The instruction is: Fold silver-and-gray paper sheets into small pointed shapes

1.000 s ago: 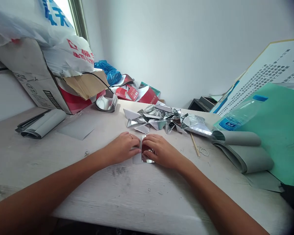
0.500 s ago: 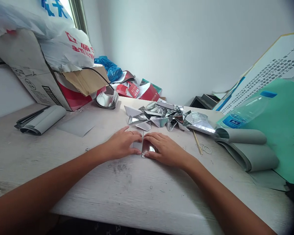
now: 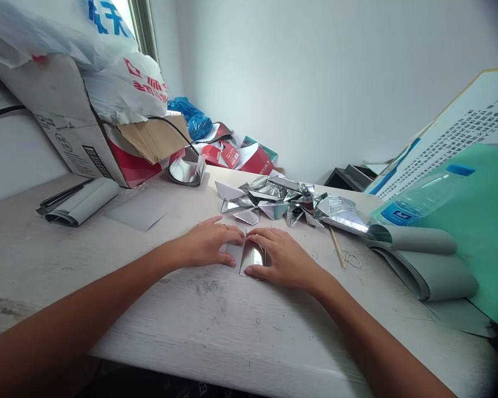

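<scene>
A small silver foil sheet [image 3: 249, 256] lies on the white table [image 3: 216, 326], partly folded with a crease up its middle. My left hand [image 3: 209, 243] presses its left half with thumb and fingers, a ring on one finger. My right hand [image 3: 282, 257] pinches the shiny right flap between thumb and fingers. Both hands touch the sheet and nearly meet over the crease. Just beyond them lies a heap of folded silver foil pieces [image 3: 274, 204].
A cardboard box [image 3: 87, 138] under plastic bags stands at the back left, with a roll of foil tape [image 3: 185, 168] beside it. Grey paper stacks [image 3: 423, 260], a water bottle [image 3: 423, 196], a wooden stick [image 3: 337, 247] and rubber bands [image 3: 352, 257] lie to the right. Red packaging [image 3: 240, 157] sits at the back.
The foil sheet's right flap has been folded further over toward the crease. My fingers shifted along the fold; the camera view drifted slightly.
</scene>
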`<action>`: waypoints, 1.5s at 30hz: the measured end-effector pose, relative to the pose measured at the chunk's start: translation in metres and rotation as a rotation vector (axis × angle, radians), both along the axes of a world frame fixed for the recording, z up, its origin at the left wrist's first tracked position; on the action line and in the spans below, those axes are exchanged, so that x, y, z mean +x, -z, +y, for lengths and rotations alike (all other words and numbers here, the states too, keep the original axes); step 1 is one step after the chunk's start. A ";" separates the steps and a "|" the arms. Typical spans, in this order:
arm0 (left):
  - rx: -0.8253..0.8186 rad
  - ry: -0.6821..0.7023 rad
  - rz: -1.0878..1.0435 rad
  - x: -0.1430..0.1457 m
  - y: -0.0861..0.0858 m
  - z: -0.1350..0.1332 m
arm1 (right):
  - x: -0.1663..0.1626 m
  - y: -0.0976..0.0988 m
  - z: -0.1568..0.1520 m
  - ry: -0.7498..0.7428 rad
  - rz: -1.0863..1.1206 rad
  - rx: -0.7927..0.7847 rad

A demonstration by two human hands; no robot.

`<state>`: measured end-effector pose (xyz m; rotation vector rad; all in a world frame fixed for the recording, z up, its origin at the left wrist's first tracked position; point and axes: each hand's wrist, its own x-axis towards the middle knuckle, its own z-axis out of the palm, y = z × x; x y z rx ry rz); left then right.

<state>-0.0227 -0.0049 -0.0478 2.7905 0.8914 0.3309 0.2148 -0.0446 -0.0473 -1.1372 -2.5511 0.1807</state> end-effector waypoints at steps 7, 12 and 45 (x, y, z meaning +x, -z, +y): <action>0.000 0.040 0.012 -0.001 -0.001 0.001 | -0.002 0.002 -0.001 0.014 -0.012 0.017; 0.029 0.071 0.041 -0.002 0.000 0.002 | -0.002 0.002 -0.001 0.019 -0.020 0.016; 0.096 0.121 0.068 -0.003 0.002 0.005 | -0.002 0.001 0.002 -0.016 0.218 0.212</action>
